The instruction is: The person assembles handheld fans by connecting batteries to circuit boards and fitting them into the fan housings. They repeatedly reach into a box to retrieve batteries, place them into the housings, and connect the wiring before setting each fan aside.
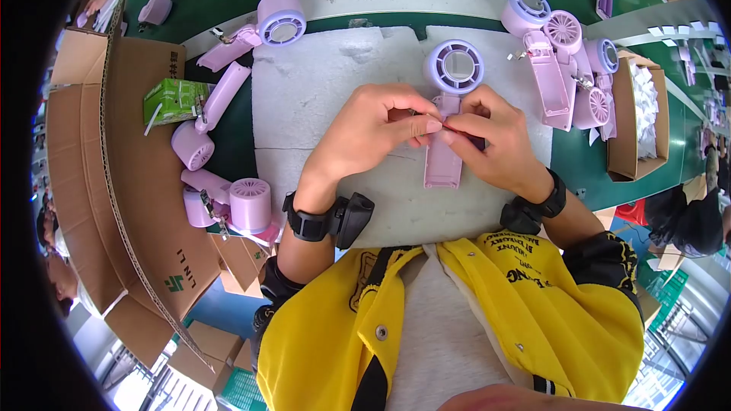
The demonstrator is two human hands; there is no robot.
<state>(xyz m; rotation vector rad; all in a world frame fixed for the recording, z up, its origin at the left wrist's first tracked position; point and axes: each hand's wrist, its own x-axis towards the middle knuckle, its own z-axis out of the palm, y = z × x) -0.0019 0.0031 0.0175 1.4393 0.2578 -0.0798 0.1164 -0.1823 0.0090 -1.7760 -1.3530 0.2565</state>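
At the pad's twelve o'clock on the bench (320,91), a lilac handheld fan (449,106) is being pinched at its neck by the left hand (373,133) and right hand (495,144), fingers closed, handle shell open, assembly seemingly unfinished.

Fan (449,99) on the mat (320,99) — fan piles (221,175) left, right (567,68).

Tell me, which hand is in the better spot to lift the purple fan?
Probably the left hand: its fingers already pinch the fan at its neck. The right hand mostly covers the handle.
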